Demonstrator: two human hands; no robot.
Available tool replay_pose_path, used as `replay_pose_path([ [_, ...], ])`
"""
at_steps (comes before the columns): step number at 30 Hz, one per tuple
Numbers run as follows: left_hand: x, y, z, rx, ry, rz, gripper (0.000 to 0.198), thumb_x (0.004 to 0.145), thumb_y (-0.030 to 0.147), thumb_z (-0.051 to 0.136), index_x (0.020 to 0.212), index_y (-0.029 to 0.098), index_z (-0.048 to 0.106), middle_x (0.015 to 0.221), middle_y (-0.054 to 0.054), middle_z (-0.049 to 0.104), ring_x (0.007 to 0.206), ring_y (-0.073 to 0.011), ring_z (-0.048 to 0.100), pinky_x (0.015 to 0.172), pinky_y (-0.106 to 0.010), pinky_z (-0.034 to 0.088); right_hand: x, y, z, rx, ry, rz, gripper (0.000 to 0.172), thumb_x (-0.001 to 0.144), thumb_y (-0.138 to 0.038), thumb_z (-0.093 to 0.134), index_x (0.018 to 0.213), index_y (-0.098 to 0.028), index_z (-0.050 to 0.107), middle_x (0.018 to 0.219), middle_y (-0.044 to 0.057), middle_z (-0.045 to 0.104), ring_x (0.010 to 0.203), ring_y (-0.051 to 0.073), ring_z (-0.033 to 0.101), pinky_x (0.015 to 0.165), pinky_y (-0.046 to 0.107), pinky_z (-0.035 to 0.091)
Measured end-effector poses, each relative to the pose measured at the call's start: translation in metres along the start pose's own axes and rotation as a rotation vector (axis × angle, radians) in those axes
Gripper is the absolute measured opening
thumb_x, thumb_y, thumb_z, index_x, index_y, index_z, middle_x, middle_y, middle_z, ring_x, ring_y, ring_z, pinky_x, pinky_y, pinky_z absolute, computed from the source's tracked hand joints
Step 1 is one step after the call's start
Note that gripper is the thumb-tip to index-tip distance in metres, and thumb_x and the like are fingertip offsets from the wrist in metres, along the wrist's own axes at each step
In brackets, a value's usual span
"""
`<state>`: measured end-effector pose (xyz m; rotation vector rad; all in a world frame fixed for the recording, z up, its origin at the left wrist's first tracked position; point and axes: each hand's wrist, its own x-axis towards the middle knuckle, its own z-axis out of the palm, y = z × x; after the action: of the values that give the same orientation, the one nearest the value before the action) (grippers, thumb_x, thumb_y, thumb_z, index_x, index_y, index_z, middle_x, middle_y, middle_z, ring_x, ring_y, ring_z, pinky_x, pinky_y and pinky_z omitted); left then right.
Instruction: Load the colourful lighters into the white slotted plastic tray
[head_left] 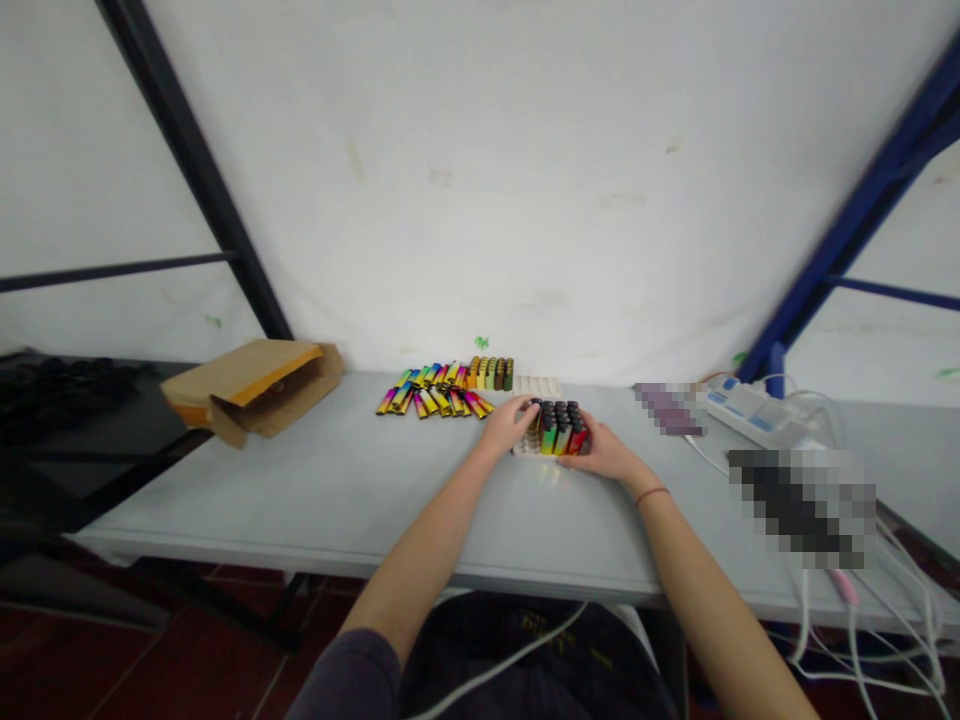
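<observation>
A small white tray (523,449) on the grey table (315,490) holds upright colourful lighters (559,428) with black tops. My left hand (507,424) rests at the tray's left side, its fingertips pinched on the top of one lighter at the near-left corner. My right hand (604,450) cups the tray's right side, fingers curled against it. Behind them, loose rainbow-coloured lighters (433,400) lie in a spread, with a short row of standing lighters (491,373) and another white tray (537,385) beside it.
An open cardboard box (251,388) lies on its side at the table's left end. A white power strip (746,410) with cables (847,600) sits at the right, next to blurred-out items. A white wall stands behind, with dark and blue metal frame bars at either side.
</observation>
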<state>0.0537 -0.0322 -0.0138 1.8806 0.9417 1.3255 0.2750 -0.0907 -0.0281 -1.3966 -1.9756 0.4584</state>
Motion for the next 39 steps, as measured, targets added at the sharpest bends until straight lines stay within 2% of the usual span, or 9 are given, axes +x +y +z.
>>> replay_pose_path([
  [4,0.000,-0.005,-0.018,0.270,0.177,-0.052,0.019,0.084,0.025,0.059,0.099,0.024,0.071,0.112,-0.011,0.066,0.117,-0.0281,0.050,0.111,-0.043,0.026,0.000,-0.003,-0.001,-0.097,-0.025,0.033,0.098,0.063,-0.053,0.077,0.143,-0.013,0.037,0.113,0.015,0.066,0.109,0.033,0.058,0.094,0.048,0.045],
  [6,-0.002,-0.009,-0.027,0.438,0.199,-0.113,0.016,0.084,0.023,0.058,0.093,0.022,0.072,0.111,-0.012,0.065,0.118,-0.0298,0.048,0.112,-0.047,0.022,-0.001,-0.005,-0.001,-0.119,-0.030,0.037,0.098,0.064,-0.053,0.076,0.143,-0.012,0.037,0.111,0.015,0.066,0.106,0.033,0.058,0.093,0.047,0.045],
  [9,-0.003,-0.011,-0.035,0.702,0.104,-0.197,0.017,0.085,0.027,0.057,0.084,0.019,0.072,0.106,-0.013,0.065,0.115,-0.0299,0.050,0.110,-0.047,0.024,-0.001,-0.006,-0.001,-0.127,-0.031,0.037,0.096,0.064,-0.053,0.076,0.143,-0.013,0.038,0.111,0.014,0.066,0.103,0.032,0.059,0.091,0.046,0.046],
  [14,-0.004,-0.002,-0.037,1.084,-0.070,-0.262,0.027,0.090,0.025,0.048,0.095,0.016,0.073,0.112,-0.013,0.064,0.110,-0.0263,0.053,0.105,-0.042,0.030,0.000,-0.007,-0.001,-0.143,-0.043,0.046,0.094,0.065,-0.052,0.075,0.143,-0.013,0.039,0.108,0.014,0.066,0.101,0.031,0.058,0.089,0.044,0.046],
  [19,-0.005,0.000,-0.038,1.085,-0.064,-0.264,0.032,0.087,0.016,0.045,0.106,0.021,0.070,0.116,-0.010,0.064,0.115,-0.0280,0.048,0.098,-0.049,0.033,0.000,-0.006,-0.001,-0.163,-0.037,0.034,0.094,0.065,-0.053,0.075,0.143,-0.014,0.039,0.111,0.014,0.066,0.096,0.030,0.059,0.088,0.043,0.047],
  [23,-0.006,0.002,-0.036,1.065,-0.004,-0.290,0.036,0.085,0.020,0.048,0.116,0.020,0.065,0.125,-0.013,0.059,0.116,-0.0301,0.047,0.092,-0.052,0.036,0.000,-0.004,0.000,-0.160,-0.034,0.023,0.092,0.066,-0.052,0.075,0.141,-0.013,0.040,0.108,0.013,0.066,0.095,0.029,0.059,0.086,0.042,0.047],
  [26,-0.007,0.005,-0.036,1.086,0.034,-0.335,0.034,0.086,0.027,0.048,0.113,0.018,0.067,0.127,-0.016,0.057,0.116,-0.0337,0.044,0.091,-0.054,0.035,0.000,-0.003,0.000,-0.148,-0.027,0.016,0.091,0.065,-0.051,0.076,0.140,-0.013,0.042,0.108,0.013,0.067,0.093,0.028,0.059,0.085,0.042,0.047],
  [31,-0.007,0.008,-0.036,1.054,-0.004,-0.313,0.026,0.088,0.029,0.048,0.098,0.021,0.071,0.116,-0.013,0.064,0.114,-0.0337,0.045,0.089,-0.054,0.035,0.001,-0.001,0.001,-0.129,-0.027,0.011,0.090,0.065,-0.052,0.076,0.140,-0.015,0.041,0.106,0.011,0.067,0.089,0.027,0.060,0.083,0.042,0.049],
  [39,-0.007,0.005,-0.033,1.063,0.010,-0.333,0.030,0.088,0.037,0.051,0.099,0.018,0.071,0.111,-0.017,0.066,0.116,-0.0372,0.045,0.090,-0.054,0.035,0.001,-0.001,0.001,-0.116,-0.014,0.001,0.087,0.064,-0.052,0.076,0.137,-0.016,0.045,0.111,0.012,0.067,0.093,0.028,0.061,0.085,0.043,0.048],
])
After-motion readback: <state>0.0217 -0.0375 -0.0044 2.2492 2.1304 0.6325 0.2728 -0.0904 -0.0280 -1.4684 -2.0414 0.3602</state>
